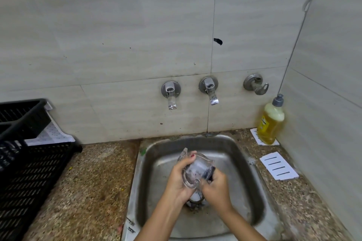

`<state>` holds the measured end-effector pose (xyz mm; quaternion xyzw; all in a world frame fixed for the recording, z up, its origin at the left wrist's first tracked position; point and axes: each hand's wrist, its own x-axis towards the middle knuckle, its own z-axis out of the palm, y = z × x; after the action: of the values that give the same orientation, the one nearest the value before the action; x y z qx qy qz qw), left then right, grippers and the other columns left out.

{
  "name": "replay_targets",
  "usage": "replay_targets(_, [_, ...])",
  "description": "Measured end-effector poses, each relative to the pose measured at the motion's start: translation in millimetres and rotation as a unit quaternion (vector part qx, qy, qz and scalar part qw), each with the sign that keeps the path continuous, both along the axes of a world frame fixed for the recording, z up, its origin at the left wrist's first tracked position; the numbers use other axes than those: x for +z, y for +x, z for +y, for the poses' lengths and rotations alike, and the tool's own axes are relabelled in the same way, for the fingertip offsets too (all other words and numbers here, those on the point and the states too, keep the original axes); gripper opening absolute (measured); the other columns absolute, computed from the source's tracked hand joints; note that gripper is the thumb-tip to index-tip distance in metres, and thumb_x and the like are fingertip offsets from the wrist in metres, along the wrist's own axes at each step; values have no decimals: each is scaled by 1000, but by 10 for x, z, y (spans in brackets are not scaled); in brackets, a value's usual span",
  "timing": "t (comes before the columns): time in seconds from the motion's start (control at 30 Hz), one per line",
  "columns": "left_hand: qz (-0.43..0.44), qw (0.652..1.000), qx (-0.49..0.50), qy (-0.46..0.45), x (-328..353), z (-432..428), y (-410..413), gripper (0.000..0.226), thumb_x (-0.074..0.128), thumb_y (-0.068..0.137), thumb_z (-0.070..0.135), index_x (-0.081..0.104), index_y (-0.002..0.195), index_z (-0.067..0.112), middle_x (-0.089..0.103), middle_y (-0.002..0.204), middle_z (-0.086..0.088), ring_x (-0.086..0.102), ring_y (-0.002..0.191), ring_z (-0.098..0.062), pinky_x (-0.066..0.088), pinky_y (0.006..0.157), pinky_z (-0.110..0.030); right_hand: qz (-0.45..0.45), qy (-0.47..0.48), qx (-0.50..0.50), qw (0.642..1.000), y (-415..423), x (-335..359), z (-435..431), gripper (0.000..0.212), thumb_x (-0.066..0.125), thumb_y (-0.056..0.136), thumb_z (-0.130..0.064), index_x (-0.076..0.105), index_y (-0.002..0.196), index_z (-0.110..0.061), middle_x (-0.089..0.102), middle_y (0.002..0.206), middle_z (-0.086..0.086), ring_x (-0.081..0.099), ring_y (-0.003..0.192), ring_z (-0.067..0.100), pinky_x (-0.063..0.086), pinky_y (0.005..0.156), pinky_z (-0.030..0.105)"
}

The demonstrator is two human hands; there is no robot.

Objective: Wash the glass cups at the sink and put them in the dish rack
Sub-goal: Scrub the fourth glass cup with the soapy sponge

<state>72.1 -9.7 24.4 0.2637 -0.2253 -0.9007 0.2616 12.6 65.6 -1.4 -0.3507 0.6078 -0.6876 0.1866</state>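
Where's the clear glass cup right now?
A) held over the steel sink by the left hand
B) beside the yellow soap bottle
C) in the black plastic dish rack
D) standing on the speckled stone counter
A: the left hand grips the clear glass cup above the steel sink, while the right hand presses a dark scrubbing pad against it.
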Motion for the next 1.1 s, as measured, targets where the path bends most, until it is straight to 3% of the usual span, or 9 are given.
replay_targets(0.1, [43, 998, -19, -50, -113, -64, 58, 56, 91, 23, 4, 72, 76, 2, 69, 77, -19, 68, 64, -29, 58, 57, -34, -438, -38, 58, 896, 103, 82, -126, 22, 48, 85, 9, 67, 91, -1, 73, 83, 12, 69, 75, 22, 58, 65, 28])
replay_targets(0.23, [-25, 989, -110, -93, -144, -166, 132, 80, 94, 38, 17, 62, 110, 3, 67, 90, -20, 68, 77, -27, 56, 68, -35, -578, -48, 85, 810, 53, 169, -139, 25, 40, 89, 3, 63, 98, 6, 69, 90, 23, 68, 78, 28, 57, 68, 32])
replay_targets(0.33, [-127, 983, -114, -70, -49, -165, 122, 43, 82, 57, 24, 65, 92, 6, 70, 76, -13, 66, 70, -23, 50, 68, -32, -445, -11, 54, 894, -28, 70, -106, 18, 49, 89, 4, 66, 87, 1, 72, 72, 13, 68, 61, 20, 56, 53, 26])
replay_targets(0.43, [-184, 978, -96, 22, 3, -93, 78, 38, 68, 68, 40, 69, 79, 4, 67, 67, -13, 61, 66, -27, 47, 65, -30, 23, 41, 26, 999, -210, -42, -77, 15, 69, 70, -9, 67, 62, -21, 67, 60, -8, 58, 57, 1, 46, 55, 13])
replay_targets(0.57, [-144, 984, -44, 100, -15, -42, 29, 36, 64, 72, 35, 64, 78, 0, 63, 65, -15, 62, 54, -27, 51, 57, -29, 471, 18, 94, 877, -277, -142, -64, 22, 53, 56, -7, 65, 74, -12, 66, 71, 2, 58, 65, 13, 47, 61, 15])
replay_targets(0.73, [-41, 997, 50, 46, -89, 3, 4, 29, 75, 51, 14, 61, 73, 1, 63, 63, -15, 64, 54, -25, 55, 54, -29, 27, 70, 8, 997, 30, -13, -79, 30, 62, 67, 3, 72, 86, -19, 73, 77, -8, 67, 76, 12, 50, 65, 14])
replay_targets(0.9, [19, 999, 34, 1, -54, -9, 130, 57, 90, 37, 10, 67, 90, 8, 68, 72, -14, 69, 66, -25, 58, 62, -35, -565, -29, 59, 823, 160, 182, -188, 26, 39, 89, 8, 63, 98, 5, 71, 78, 15, 69, 66, 21, 57, 53, 25])
replay_targets(1.0, [-165, 983, -76, 6, 4, -25, 128, 34, 73, 63, 20, 61, 92, 7, 68, 69, -12, 64, 72, -26, 53, 67, -36, -525, -3, 64, 848, 41, 78, -132, 22, 43, 91, 2, 64, 98, 3, 72, 77, 13, 70, 67, 22, 57, 55, 26])
replay_targets(1.1, [-147, 986, -24, 73, -17, 77, 50, 31, 66, 70, 25, 62, 85, -1, 65, 69, -16, 64, 61, -28, 56, 56, -32, -104, 103, 2, 989, -69, -121, -20, 8, 64, 78, -6, 71, 79, -11, 72, 72, 4, 70, 72, 21, 55, 64, 32])
